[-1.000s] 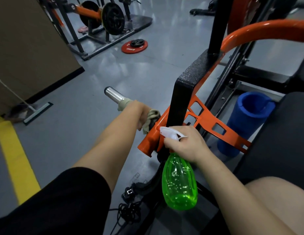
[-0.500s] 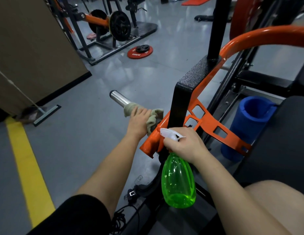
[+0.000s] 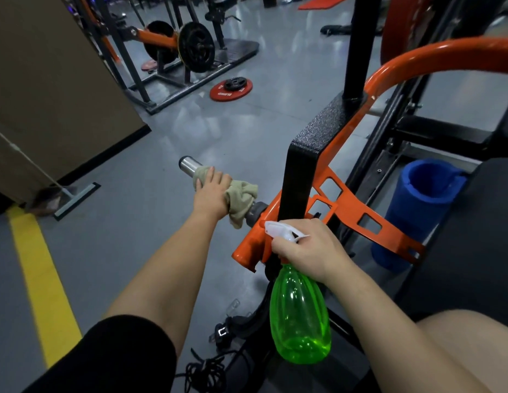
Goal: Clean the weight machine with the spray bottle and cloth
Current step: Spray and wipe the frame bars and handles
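So, cloth (image 3: 241,194): soft, limp; wrapped on the steel peg (image 3: 187,164), tail hanging loose.
left grip (image 3: 211,194): your fingers clamped over cloth and peg; likely slides easily on polished steel.
spray bottle (image 3: 301,316): probably light, thin plastic; hold at neck.
right grip (image 3: 306,248): clamped on that neck, beside the orange frame (image 3: 349,211).

The weight peg (image 3: 188,164) is bare polished metal, smooth and shiny. The cloth (image 3: 241,197) wrapped on it is a soft, matt beige fabric, kinda rumpled. Spray bottle (image 3: 300,316) is glossy see-through green plastic with a white plastic trigger. Black upright (image 3: 306,154) has a rough textured finish, the orange frame (image 3: 349,205) smooth glossy paint. Floor (image 3: 247,131) is slick grey.
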### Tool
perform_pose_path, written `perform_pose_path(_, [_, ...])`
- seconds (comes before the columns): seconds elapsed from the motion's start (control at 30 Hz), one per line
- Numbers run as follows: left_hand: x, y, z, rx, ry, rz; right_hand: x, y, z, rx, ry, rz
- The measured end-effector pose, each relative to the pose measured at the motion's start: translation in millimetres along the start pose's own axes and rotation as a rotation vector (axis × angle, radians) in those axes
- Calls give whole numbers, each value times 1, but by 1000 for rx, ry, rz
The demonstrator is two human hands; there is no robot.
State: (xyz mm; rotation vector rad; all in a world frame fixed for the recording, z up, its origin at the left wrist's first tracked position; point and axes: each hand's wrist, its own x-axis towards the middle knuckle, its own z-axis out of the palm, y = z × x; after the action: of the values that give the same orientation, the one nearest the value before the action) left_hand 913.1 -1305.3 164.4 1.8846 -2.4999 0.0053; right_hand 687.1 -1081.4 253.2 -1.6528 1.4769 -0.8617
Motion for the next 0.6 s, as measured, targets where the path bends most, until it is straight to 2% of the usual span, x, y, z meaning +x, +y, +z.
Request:
perform_pose_path(0.1, [18,-12,-23,76,-150,11,2,0,-1,-27,13,-14])
perform_pose_path(0.27, [35,7,-51,373,-432,47,3,0,0,-39,39,-10])
perform_pose_path(0.33, [39,14,-57,485,-481,68,2,-1,0,-22,46,-4])
perform_pose_path(0.47, [34,16,-52,437,-412,48,2,-3,0,-16,46,2])
perform_pose_path(0.6, [17,0,-23,56,-145,-2,2,-3,2,-17,58,0])
